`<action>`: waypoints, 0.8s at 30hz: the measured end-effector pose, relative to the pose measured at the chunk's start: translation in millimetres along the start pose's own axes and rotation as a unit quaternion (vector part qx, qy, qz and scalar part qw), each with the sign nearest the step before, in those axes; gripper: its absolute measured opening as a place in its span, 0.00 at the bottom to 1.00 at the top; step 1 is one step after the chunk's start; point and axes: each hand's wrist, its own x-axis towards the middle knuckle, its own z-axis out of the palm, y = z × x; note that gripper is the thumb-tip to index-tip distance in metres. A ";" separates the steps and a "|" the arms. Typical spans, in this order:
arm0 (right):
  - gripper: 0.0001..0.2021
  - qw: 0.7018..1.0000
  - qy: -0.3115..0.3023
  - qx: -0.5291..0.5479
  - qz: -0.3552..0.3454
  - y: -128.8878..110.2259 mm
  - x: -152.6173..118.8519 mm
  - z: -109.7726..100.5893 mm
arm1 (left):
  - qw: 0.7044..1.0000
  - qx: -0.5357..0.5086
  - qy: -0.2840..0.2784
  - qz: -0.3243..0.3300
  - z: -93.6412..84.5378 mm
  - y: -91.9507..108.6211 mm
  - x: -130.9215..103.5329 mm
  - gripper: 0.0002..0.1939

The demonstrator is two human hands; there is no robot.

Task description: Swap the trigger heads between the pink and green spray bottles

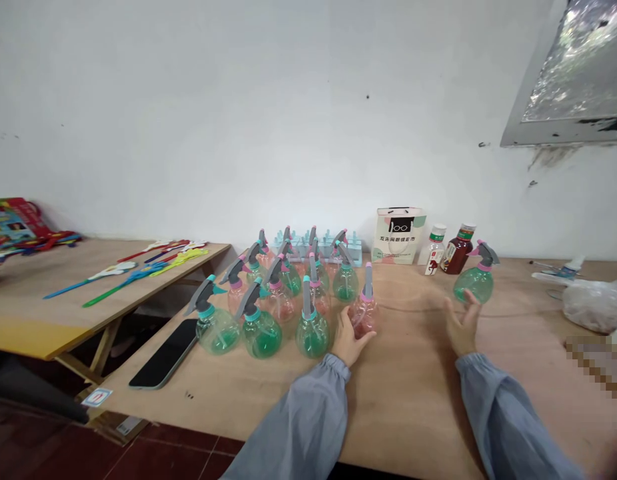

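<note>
Left of the bag point(396, 250), bottles point(261, 335) are massed in close rows on the table point(408, 380); their clear, rounded bodies are tinted green or pink and topped with grey triggers. In front of the bag and a little to its left, the left hand point(349, 341) is curved, thumb and fingers, about the lower body of the pink bottle point(364, 315), by which a pink collar and grey trigger are carried, nearly upright. The grip is best kept low and light, with the trigger left unpressed and the neighbouring bottles unbumped. In front of the bag and to its right, the right hand point(462, 328) is blurred, its thumb and fingers spread before the green bottle point(473, 283); whether that bottle is touched cannot be told. Its pink collar is seen tilted; its base is partly hidden.
</note>
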 end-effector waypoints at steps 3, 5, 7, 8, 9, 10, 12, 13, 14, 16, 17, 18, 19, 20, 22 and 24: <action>0.28 0.982 -0.166 0.080 -0.042 -59.6 -38.8 24.7 | 1.000 0.020 0.003 0.011 4.3 1.7 -1.1 0.44; 0.34 0.963 -0.245 0.111 -0.031 -90.1 -56.0 43.2 | 0.999 0.026 -0.001 0.019 7.3 2.4 -2.7 0.44; 0.40 0.948 -0.276 0.155 -0.015 -108.1 -64.6 61.4 | 0.999 0.030 -0.008 0.025 9.4 2.0 -5.1 0.46; 0.41 0.944 -0.276 0.179 -0.003 -112.5 -66.1 69.3 | 0.999 0.033 -0.012 0.027 10.0 1.4 -6.5 0.47; 0.41 0.941 -0.272 0.200 0.010 -114.5 -66.1 76.0 | 0.999 0.035 -0.018 0.028 10.2 0.6 -8.0 0.49; 0.39 0.940 -0.265 0.215 0.023 -114.4 -64.9 80.9 | 0.999 0.037 -0.024 0.030 10.1 -0.2 -9.3 0.50; 0.34 0.940 -0.256 0.223 0.040 -110.3 -60.7 85.6 | 0.998 0.030 -0.031 0.039 9.3 -0.6 -10.0 0.46; 0.32 0.941 -0.253 0.220 0.041 -107.1 -58.1 85.6 | 0.998 0.020 -0.022 0.047 8.8 0.3 -8.4 0.40; 0.30 0.944 -0.250 0.215 0.036 -103.6 -55.7 84.4 | 0.999 0.008 0.000 0.054 8.5 2.0 -4.8 0.33; 0.26 0.951 -0.235 0.199 0.021 -96.6 -51.5 80.5 | 0.995 -0.011 0.075 0.063 9.1 7.9 9.5 0.22; 0.24 0.955 -0.227 0.190 0.016 -93.6 -50.0 78.5 | 0.991 -0.012 0.117 0.064 10.2 11.6 20.4 0.20; 0.21 0.958 -0.221 0.183 0.015 -90.9 -49.0 76.6 | 0.986 -0.004 0.155 0.063 11.9 15.3 33.1 0.22; 0.19 0.960 -0.218 0.178 0.019 -88.7 -48.3 75.1 | 0.982 0.010 0.181 0.060 14.1 18.7 47.1 0.25; 0.18 0.960 -0.217 0.176 0.027 -87.1 -48.1 73.9 | 0.978 0.027 0.199 0.055 16.6 21.4 61.5 0.29; 0.18 0.958 -0.222 0.178 0.039 -85.3 -48.2 71.9 | 0.974 0.057 0.219 0.031 21.8 23.8 88.2 0.37; 0.19 0.955 -0.227 0.185 0.042 -85.3 -48.5 69.8 | 0.973 0.072 0.219 0.000 25.9 22.3 107.7 0.41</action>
